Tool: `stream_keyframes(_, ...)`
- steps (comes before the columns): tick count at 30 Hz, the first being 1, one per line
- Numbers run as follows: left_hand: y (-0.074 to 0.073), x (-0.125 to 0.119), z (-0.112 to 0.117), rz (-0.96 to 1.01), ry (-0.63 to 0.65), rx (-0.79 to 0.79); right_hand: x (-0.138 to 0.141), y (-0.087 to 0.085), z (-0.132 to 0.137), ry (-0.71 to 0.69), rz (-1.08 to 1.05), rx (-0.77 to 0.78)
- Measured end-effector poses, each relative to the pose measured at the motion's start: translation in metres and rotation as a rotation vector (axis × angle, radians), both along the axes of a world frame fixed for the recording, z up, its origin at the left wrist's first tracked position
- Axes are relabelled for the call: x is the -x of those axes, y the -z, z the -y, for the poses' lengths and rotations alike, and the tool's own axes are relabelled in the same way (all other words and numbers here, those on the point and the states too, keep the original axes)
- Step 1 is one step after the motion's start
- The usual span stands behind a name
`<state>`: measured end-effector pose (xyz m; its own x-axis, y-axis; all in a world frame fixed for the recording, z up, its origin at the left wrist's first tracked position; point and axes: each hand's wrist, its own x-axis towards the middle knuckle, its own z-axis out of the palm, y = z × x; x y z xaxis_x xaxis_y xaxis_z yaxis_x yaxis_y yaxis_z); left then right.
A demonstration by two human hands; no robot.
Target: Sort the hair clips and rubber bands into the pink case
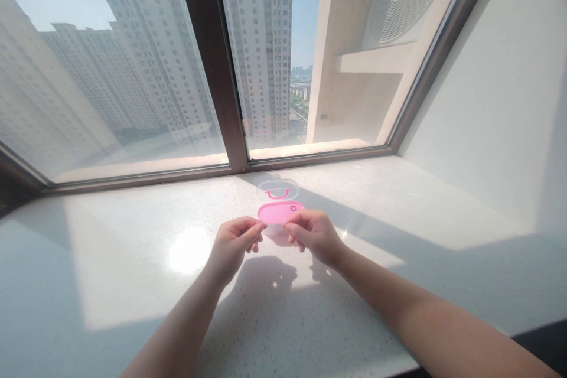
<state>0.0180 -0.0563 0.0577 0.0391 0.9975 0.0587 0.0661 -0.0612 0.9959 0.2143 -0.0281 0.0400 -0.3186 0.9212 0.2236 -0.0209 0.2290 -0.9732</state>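
Note:
A small pink oval case (279,211) is held above the white stone windowsill (398,207), with its clear lid (278,189) swung open and tilted away from me. My left hand (234,242) pinches the case's near left edge with curled fingers. My right hand (312,235) grips the near right edge the same way. A pink curved piece shows inside the clear lid. What lies in the pink base I cannot make out.
The sill runs wide to both sides, sunlit in the middle and shaded at its ends. A dark-framed window (221,71) stands just behind the case, and a white wall (496,100) closes off the right. The sill's front edge (535,336) is near my right forearm.

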Motion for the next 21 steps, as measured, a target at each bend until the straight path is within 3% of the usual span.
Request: stream_keyframes(21, -0.0013, -0.0008, 0.0014, -0.036, -0.017, -0.009, 0.0011, -0.0010, 0.0019, -0.001, 0.012, 0.000)
